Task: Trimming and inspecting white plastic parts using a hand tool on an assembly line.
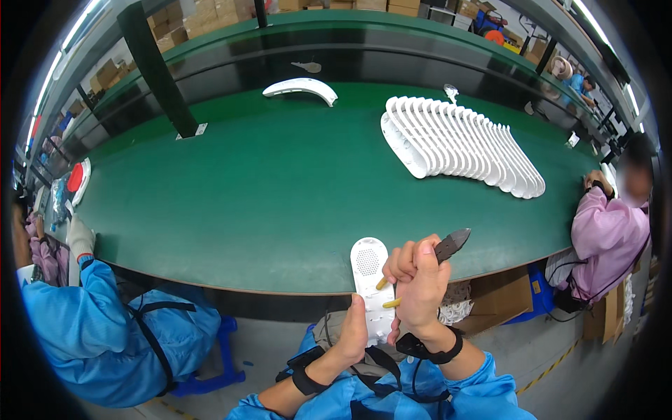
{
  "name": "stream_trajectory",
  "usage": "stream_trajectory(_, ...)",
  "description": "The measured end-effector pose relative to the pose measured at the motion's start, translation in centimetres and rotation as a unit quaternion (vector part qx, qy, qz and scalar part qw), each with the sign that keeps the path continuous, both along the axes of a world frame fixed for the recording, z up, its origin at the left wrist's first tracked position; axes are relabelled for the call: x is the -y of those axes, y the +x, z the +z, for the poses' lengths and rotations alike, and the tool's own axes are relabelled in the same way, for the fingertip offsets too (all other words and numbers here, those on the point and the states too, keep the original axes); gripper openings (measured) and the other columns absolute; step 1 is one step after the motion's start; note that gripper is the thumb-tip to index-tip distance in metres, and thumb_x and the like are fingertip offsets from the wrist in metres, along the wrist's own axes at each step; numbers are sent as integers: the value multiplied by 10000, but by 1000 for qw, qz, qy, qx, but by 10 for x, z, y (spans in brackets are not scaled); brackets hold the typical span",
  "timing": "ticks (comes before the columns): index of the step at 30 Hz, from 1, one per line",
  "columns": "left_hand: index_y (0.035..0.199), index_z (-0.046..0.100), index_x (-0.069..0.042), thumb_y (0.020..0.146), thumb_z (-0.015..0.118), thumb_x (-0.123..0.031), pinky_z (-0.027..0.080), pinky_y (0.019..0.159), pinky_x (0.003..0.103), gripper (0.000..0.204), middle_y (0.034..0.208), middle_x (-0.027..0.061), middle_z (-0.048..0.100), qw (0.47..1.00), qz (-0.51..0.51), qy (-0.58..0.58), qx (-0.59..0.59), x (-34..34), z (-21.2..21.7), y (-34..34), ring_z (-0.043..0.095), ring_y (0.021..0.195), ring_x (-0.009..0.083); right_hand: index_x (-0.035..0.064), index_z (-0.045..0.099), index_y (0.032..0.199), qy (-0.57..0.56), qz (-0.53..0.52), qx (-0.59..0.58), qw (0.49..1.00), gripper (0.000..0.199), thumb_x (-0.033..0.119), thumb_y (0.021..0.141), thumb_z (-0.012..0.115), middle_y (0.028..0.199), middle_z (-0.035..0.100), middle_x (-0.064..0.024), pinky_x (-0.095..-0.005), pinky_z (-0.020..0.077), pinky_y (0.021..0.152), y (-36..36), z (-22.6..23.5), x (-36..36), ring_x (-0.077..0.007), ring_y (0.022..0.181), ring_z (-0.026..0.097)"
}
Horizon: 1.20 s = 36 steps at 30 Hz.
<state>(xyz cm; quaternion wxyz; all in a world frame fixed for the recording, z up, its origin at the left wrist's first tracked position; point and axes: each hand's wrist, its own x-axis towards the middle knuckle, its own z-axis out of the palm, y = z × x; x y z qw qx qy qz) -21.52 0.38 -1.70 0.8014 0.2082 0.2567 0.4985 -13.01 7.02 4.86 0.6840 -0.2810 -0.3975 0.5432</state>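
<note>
A white, elongated plastic shell [374, 287] with rounded ends and a patch of small holes near its top stands almost upright in front of me, at the table's near edge. My left hand [353, 329] grips its lower left side, thumb along the edge. In my right hand [420, 287] is a pair of pliers [453, 243]; their dark pointed jaws stick out up and to the right, away from the shell. Yellow handle ends poke out of my fist on the left, over the shell's right edge. Fingers of my right hand hide the tool's middle.
Many similar white shells [455, 143] stand in a row on the green table [245, 189]. One curved white piece [301, 89] lies at the back. Co-workers sit left in blue [91, 329] and right in pink [605, 227]. Below, an open cardboard box [500, 301] stands at right.
</note>
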Motion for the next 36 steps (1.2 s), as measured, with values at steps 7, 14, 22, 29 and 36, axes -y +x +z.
stream_trajectory(7,969,471,21,918,132,-526,448,490,272,646,675,90,540,996,22,40,-83,1,-11,3,526,527,159,72,321,750,-9,-25,-44,999,213,175,929,372,545,294,12,-264,299,464,3,-1,-5,-79,490,275)
stream_trajectory(14,961,486,29,924,117,-508,448,491,269,653,686,94,549,992,32,49,-113,0,-10,2,534,531,159,100,291,702,-27,-37,-54,998,236,176,900,394,526,232,19,-260,242,434,-4,10,-5,-80,464,230)
stream_trajectory(22,960,506,38,941,104,-445,458,508,261,629,719,91,577,990,49,20,-133,1,-11,2,560,557,156,84,312,715,51,-35,11,998,230,175,908,400,524,279,-3,-280,262,458,-7,-1,7,-99,475,261)
stream_trajectory(29,994,513,31,953,108,-392,470,551,271,588,748,84,586,988,47,30,-142,0,-14,-2,574,595,149,76,321,714,67,19,77,995,228,172,899,412,518,300,0,-270,259,456,-9,-5,7,-94,471,256)
stream_trajectory(36,970,529,27,958,132,-383,448,562,263,571,752,71,585,985,71,8,-154,3,-21,-1,544,601,131,74,341,724,65,19,90,994,222,182,885,450,536,340,-13,-273,267,472,-6,-16,10,-102,491,281)
